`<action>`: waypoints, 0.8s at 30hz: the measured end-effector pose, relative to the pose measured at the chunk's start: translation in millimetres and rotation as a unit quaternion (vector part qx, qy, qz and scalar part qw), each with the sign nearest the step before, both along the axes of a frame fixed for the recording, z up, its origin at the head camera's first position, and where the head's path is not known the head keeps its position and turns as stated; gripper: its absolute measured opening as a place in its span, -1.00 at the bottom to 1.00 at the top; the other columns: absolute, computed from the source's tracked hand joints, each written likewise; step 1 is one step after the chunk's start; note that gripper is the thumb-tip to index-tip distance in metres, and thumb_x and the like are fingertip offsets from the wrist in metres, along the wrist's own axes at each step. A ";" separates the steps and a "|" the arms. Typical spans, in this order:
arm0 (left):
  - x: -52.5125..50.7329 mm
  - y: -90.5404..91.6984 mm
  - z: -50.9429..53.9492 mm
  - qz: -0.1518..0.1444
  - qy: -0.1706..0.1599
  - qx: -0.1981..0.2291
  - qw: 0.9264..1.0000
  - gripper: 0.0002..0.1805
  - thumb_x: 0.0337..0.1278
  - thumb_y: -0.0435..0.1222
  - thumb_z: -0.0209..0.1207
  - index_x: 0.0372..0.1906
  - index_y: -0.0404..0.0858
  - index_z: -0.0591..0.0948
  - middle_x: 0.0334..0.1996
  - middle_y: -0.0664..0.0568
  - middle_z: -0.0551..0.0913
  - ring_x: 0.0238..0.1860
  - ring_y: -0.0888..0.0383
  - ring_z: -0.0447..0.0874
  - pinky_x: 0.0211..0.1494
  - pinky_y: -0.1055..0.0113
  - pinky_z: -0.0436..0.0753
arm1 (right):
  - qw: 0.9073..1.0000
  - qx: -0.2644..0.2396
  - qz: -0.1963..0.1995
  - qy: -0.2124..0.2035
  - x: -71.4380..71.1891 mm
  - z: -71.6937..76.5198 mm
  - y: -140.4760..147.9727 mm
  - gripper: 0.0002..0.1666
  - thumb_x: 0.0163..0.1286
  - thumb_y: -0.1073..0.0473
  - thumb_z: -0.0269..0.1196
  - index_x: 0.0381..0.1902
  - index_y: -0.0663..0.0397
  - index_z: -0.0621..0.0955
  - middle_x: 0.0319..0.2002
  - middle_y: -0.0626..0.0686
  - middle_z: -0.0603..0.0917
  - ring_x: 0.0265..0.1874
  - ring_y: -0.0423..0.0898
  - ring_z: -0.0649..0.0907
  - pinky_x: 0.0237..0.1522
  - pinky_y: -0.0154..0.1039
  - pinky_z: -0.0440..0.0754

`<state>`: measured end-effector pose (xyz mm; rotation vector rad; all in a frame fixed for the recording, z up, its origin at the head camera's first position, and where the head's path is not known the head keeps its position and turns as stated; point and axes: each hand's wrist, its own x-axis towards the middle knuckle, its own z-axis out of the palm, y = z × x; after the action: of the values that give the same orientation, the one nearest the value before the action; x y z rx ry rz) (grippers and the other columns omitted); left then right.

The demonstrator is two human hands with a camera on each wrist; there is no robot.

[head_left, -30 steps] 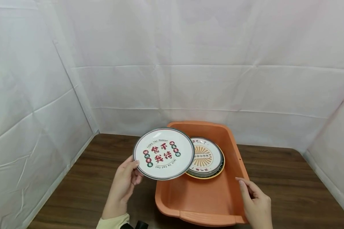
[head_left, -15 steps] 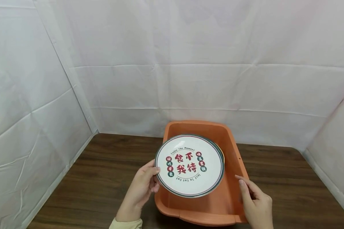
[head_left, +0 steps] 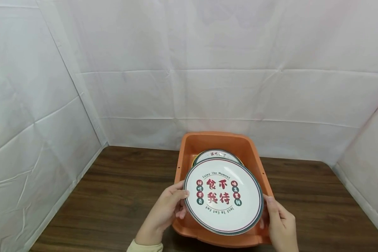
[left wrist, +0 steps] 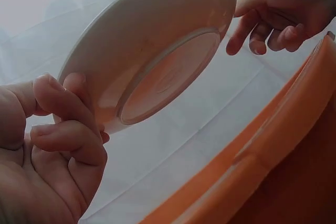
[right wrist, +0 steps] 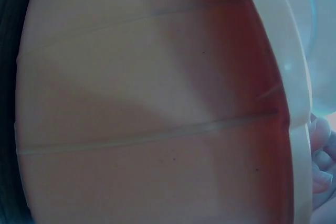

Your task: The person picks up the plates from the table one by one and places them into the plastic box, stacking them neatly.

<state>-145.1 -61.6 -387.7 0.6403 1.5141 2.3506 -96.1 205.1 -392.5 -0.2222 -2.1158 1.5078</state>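
A white round plate (head_left: 223,217) with a dark green rim and red and green lettering is tilted above the near part of an orange basin (head_left: 208,140). My left hand (head_left: 165,210) grips its left edge, thumb on top and fingers beneath. In the left wrist view the plate's underside (left wrist: 168,66) shows its foot ring. At the right edge is my right hand (head_left: 280,220), fingers near or against the rim and partly hidden by the plate. I cannot tell whether it pinches the plate. Behind, a stack of plates (head_left: 217,153) lies in the basin, mostly covered.
The basin stands on a dark wood table (head_left: 129,185). White cloth (head_left: 223,94) hangs behind the table and at both sides. In the right wrist view the basin's outer wall (right wrist: 131,98) fills most of the picture.
My left hand has carried the plate right and nearer to me, from the basin's left side to over its near part. My right hand has shifted little and is now at the plate's edge.
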 end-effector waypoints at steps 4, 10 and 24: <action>0.3 3.4 -0.7 -0.006 0.006 -0.008 1.000 -0.54 0.18 -0.41 -0.09 0.12 -0.65 0.27 -0.70 0.18 0.52 -0.79 0.40 0.36 -0.71 0.58 0.25 | 1.000 0.003 0.007 -0.016 1.9 1.5 2.3 -0.56 0.51 0.11 -0.11 -0.05 0.35 0.57 -0.71 0.00 0.47 -0.73 -0.13 0.45 -0.65 -0.36 0.41; 0.1 6.9 -1.7 -0.018 0.008 -0.009 1.000 -0.58 0.20 -0.41 -0.09 0.08 -0.64 0.29 -0.71 0.18 0.51 -0.79 0.40 0.36 -0.71 0.58 0.24 | 0.999 0.031 -0.022 -0.032 1.3 2.2 5.6 -0.55 0.48 0.12 -0.07 -0.04 0.39 0.59 -0.45 -0.27 0.59 -0.43 -0.41 0.52 -0.38 -0.59 0.46; 1.9 11.3 -5.9 -0.033 0.002 -0.027 0.999 -0.53 0.18 -0.40 -0.10 0.14 -0.64 0.27 -0.71 0.21 0.50 -0.80 0.40 0.33 -0.71 0.58 0.25 | 0.999 -0.019 0.026 -0.034 2.8 -1.8 12.8 -0.72 0.47 0.15 -0.05 -0.10 0.08 0.59 -0.55 -0.18 0.60 -0.52 -0.32 0.54 -0.48 -0.49 0.51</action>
<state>-143.2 -50.3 -393.6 0.6710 1.5283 2.2524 -93.3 217.9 -394.3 -0.2364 -2.1628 1.5911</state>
